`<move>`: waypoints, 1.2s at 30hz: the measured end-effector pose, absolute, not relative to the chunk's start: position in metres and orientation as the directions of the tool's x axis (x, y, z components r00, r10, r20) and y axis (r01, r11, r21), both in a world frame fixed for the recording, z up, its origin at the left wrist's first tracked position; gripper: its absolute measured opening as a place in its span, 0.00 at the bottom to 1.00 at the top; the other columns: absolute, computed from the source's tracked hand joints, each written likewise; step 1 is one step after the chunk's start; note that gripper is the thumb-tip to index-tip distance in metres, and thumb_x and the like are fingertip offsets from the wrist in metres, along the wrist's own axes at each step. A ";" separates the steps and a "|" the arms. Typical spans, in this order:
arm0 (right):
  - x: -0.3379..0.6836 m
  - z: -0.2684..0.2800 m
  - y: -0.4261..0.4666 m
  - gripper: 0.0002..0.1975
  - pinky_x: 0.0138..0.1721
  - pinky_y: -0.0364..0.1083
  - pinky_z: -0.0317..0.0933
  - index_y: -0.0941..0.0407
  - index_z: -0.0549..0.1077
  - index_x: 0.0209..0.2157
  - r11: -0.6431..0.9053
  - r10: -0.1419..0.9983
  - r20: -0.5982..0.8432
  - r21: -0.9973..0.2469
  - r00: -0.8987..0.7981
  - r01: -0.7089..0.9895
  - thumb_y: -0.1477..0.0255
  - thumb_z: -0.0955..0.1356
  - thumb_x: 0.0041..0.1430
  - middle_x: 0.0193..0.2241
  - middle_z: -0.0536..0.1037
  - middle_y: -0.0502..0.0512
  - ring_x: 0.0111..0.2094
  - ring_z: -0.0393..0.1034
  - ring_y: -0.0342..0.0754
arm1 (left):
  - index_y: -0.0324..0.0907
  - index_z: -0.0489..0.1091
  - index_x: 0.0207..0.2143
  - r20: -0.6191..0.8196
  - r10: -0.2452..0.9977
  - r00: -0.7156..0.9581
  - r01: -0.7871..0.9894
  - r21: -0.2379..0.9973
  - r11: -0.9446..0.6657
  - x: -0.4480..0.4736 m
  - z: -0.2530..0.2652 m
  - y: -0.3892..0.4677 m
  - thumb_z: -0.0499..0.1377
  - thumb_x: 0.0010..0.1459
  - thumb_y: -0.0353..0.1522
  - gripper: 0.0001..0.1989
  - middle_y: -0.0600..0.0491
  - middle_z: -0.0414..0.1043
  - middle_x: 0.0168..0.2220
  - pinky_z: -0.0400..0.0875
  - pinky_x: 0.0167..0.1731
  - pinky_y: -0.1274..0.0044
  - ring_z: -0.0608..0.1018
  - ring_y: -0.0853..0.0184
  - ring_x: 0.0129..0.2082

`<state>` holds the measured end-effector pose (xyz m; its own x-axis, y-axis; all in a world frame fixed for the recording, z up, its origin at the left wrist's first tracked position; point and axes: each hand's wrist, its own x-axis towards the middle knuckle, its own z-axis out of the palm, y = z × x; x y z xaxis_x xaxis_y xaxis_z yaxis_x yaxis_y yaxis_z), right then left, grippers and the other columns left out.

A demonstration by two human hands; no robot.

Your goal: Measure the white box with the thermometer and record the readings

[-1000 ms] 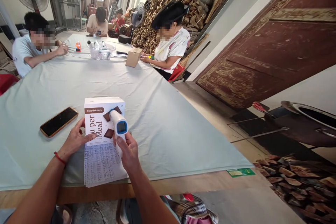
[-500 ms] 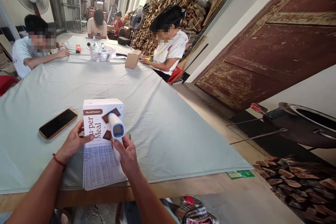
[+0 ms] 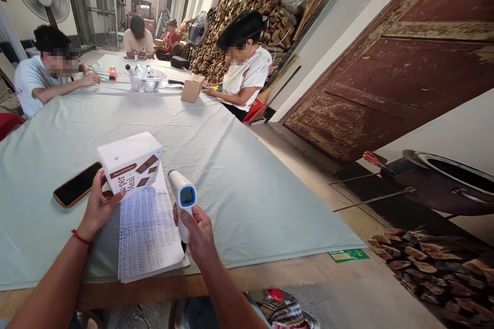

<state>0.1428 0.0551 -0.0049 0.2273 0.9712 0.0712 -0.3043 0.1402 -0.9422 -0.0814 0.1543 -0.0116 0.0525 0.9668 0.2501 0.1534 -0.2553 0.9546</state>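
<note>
My left hand is closed around the lower left side of a white NutriMotion box, which is tilted above the table. In my right hand is a white infrared thermometer with a blue-rimmed screen facing me, its handle wrapped by my fingers. Sheets of handwritten paper lie between my forearms near the table's front edge, partly under the box. To the left of the box rests a dark smartphone in an orange-edged case, its right end partly hidden behind my left hand.
A light green cloth covers the table. Farther back stand a clear plastic basket with bottles, a small cardboard box and an orange item. Several people sit around the far part. Firewood lies on the floor at right.
The box has turned and shifted left with my left hand, uncovering more of the paper. My right hand has moved the thermometer right, away from the box front.
</note>
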 end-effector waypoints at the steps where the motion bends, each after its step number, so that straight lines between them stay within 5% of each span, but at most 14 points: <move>1: 0.147 -0.006 0.055 0.21 0.33 0.46 0.66 0.56 0.76 0.36 0.141 0.968 0.078 -0.956 0.240 -0.258 0.51 0.72 0.52 0.28 0.75 0.53 0.29 0.68 0.47 | 0.44 0.56 0.63 0.261 0.965 0.024 0.207 0.943 -0.261 -0.083 -0.016 0.157 0.69 0.49 0.44 0.42 0.42 0.63 0.59 0.77 0.47 0.62 0.69 0.49 0.60; 5: 0.178 -0.017 0.056 0.25 0.44 0.51 0.68 0.56 0.77 0.46 0.096 0.909 0.159 -0.979 0.385 0.178 0.54 0.72 0.52 0.42 0.80 0.59 0.42 0.73 0.55 | 0.45 0.54 0.65 0.301 0.949 -0.100 0.368 0.897 -0.246 -0.086 -0.031 0.165 0.69 0.47 0.44 0.46 0.39 0.57 0.60 0.78 0.44 0.61 0.65 0.46 0.62; 9: 0.220 -0.036 0.056 0.26 0.46 0.54 0.67 0.57 0.76 0.50 -0.178 0.856 0.207 -0.742 0.474 0.646 0.59 0.70 0.51 0.45 0.79 0.63 0.47 0.73 0.60 | 0.42 0.52 0.66 0.463 0.879 -0.113 0.504 0.789 -0.351 -0.082 -0.032 0.159 0.65 0.50 0.38 0.43 0.37 0.52 0.61 0.75 0.48 0.57 0.62 0.46 0.62; 14: 0.258 -0.054 0.050 0.19 0.45 0.52 0.66 0.57 0.75 0.50 -0.347 0.873 0.181 -0.422 0.453 0.837 0.65 0.67 0.58 0.45 0.78 0.63 0.46 0.73 0.57 | 0.41 0.59 0.59 0.779 0.624 -0.058 0.681 0.488 -0.546 -0.070 -0.009 0.132 0.61 0.58 0.32 0.27 0.40 0.61 0.54 0.74 0.41 0.64 0.66 0.52 0.55; 18: 0.263 -0.052 0.047 0.21 0.44 0.54 0.66 0.60 0.74 0.51 -0.349 0.835 0.334 -0.293 0.437 0.890 0.65 0.69 0.58 0.44 0.77 0.67 0.45 0.72 0.60 | 0.42 0.64 0.53 0.798 0.545 0.259 0.621 0.295 -0.727 -0.058 -0.003 0.115 0.57 0.63 0.26 0.16 0.46 0.69 0.46 0.73 0.46 0.68 0.73 0.60 0.48; 21: 0.243 -0.051 0.046 0.19 0.44 0.53 0.66 0.59 0.74 0.50 -0.112 0.800 0.518 -0.366 0.302 0.924 0.63 0.67 0.62 0.42 0.77 0.65 0.43 0.72 0.58 | 0.41 0.67 0.50 0.691 0.518 0.504 0.502 0.253 -0.827 -0.050 -0.009 0.110 0.54 0.66 0.25 0.11 0.48 0.72 0.45 0.72 0.47 0.71 0.75 0.63 0.46; 23: 0.221 -0.054 0.044 0.16 0.38 0.48 0.67 0.57 0.74 0.47 0.072 0.846 0.496 -0.469 0.196 0.880 0.62 0.65 0.66 0.34 0.77 0.59 0.34 0.72 0.52 | 0.41 0.69 0.47 0.617 0.515 0.595 0.466 0.257 -0.846 -0.047 -0.014 0.110 0.53 0.66 0.26 0.10 0.48 0.73 0.45 0.73 0.45 0.71 0.76 0.63 0.45; 26: 0.190 -0.059 0.041 0.15 0.34 0.47 0.65 0.56 0.76 0.46 0.101 0.888 0.434 -0.510 0.155 0.854 0.61 0.68 0.63 0.30 0.77 0.57 0.30 0.71 0.52 | 0.41 0.71 0.45 0.514 0.535 0.670 0.455 0.285 -0.844 -0.048 -0.015 0.110 0.53 0.65 0.28 0.09 0.47 0.74 0.45 0.72 0.45 0.67 0.77 0.60 0.44; 30: 0.182 -0.050 0.039 0.17 0.37 0.49 0.65 0.55 0.78 0.49 0.090 0.920 0.357 -0.595 0.162 0.799 0.73 0.65 0.58 0.33 0.78 0.59 0.33 0.71 0.53 | 0.42 0.72 0.45 0.394 0.552 0.735 0.438 0.347 -0.830 -0.050 -0.012 0.108 0.54 0.66 0.31 0.09 0.45 0.74 0.47 0.71 0.47 0.64 0.76 0.57 0.47; 36: 0.200 -0.026 0.030 0.21 0.42 0.46 0.67 0.53 0.77 0.52 0.171 0.959 0.249 -0.889 0.133 0.425 0.72 0.61 0.60 0.34 0.75 0.53 0.36 0.69 0.47 | 0.44 0.74 0.48 0.289 0.528 0.799 0.349 0.492 -0.797 -0.047 -0.015 0.108 0.57 0.64 0.37 0.13 0.45 0.73 0.51 0.67 0.55 0.61 0.73 0.55 0.53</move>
